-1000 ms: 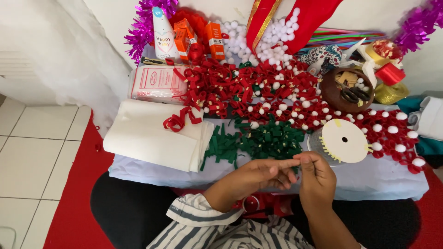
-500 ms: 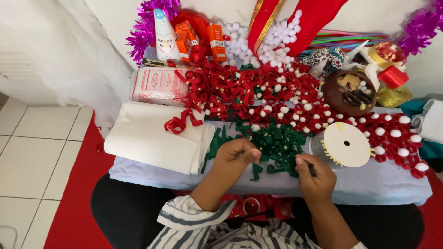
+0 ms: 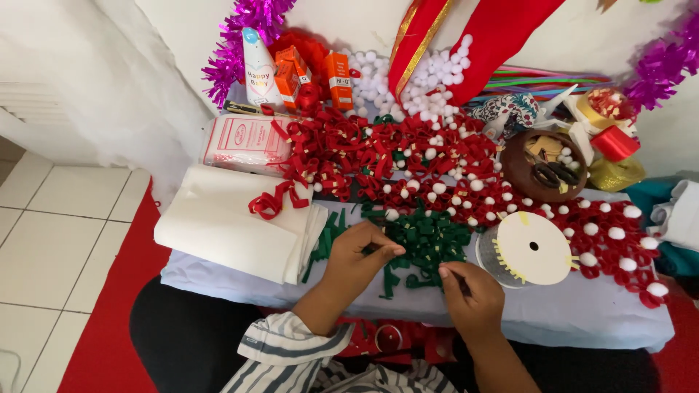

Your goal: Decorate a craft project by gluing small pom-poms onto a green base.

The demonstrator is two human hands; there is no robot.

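Observation:
A heap of small green ribbon pieces (image 3: 429, 244) lies near the front of the cloth-covered table (image 3: 575, 313). My left hand (image 3: 357, 262) rests on the heap's left side, fingertips pinched on a green piece. Just in front of the heap, my right hand (image 3: 473, 298) has its fingers closed around a small thin dark object that I cannot identify. A flat white ribbon reel (image 3: 530, 249) sits right of the heap, close to my right hand. Behind the green pieces spreads a wide layer of red ribbon loops with white pompoms (image 3: 437, 171).
Folded white sheets (image 3: 226, 225) with a red ribbon curl lie at the left. A brown bowl holding scissors (image 3: 542, 164) stands at the back right. A pink packet (image 3: 244, 138), glue bottles, loose white pompoms (image 3: 408, 80) and purple tinsel (image 3: 237, 44) line the wall. A red mat (image 3: 109, 320) covers the floor.
Both hands were together close to my body, working a small piece. They have moved apart and forward; the left hand has reached into the green heap.

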